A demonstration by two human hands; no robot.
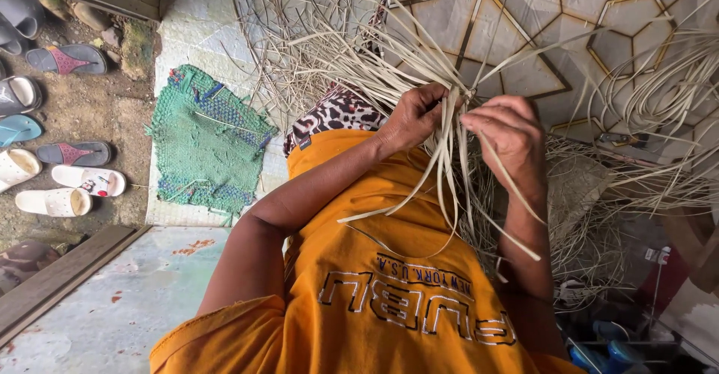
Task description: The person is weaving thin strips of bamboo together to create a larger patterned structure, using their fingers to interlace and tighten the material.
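Hands (464, 123) among pale cane strips (449, 172)

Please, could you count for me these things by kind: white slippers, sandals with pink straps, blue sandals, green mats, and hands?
White slippers: 3
Sandals with pink straps: 2
Blue sandal: 1
Green mat: 1
Hands: 2, the left hand and the right hand, both gripping pale strips
Total: 9

A green woven mat (206, 143) lies on the pale floor (112, 321), with a row of sandals and slippers (64, 157) on the bare ground beside it. Blue bottles (610, 353) stand at the lower right corner.
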